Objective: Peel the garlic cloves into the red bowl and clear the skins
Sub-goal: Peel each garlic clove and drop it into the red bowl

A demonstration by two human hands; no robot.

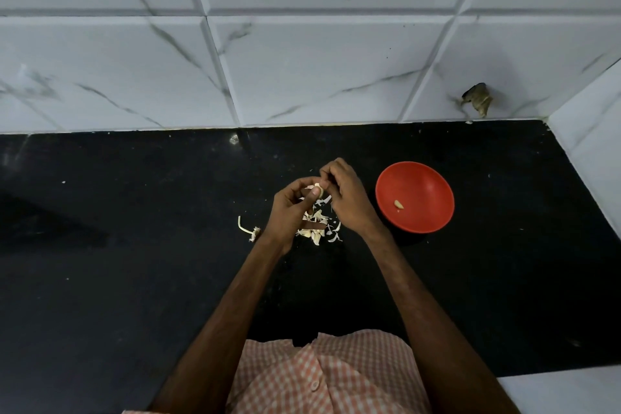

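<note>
— Hands?
— Both curled, left hand (292, 208) and right hand (349, 202), fingertips meeting above black counter (134, 245).
— Around them?
— To the right, red bowl (423, 178); underneath, pile of skins (317, 232); pinched between both hands, garlic clove (321, 191); lying in bowl, peeled clove (399, 204).
</note>
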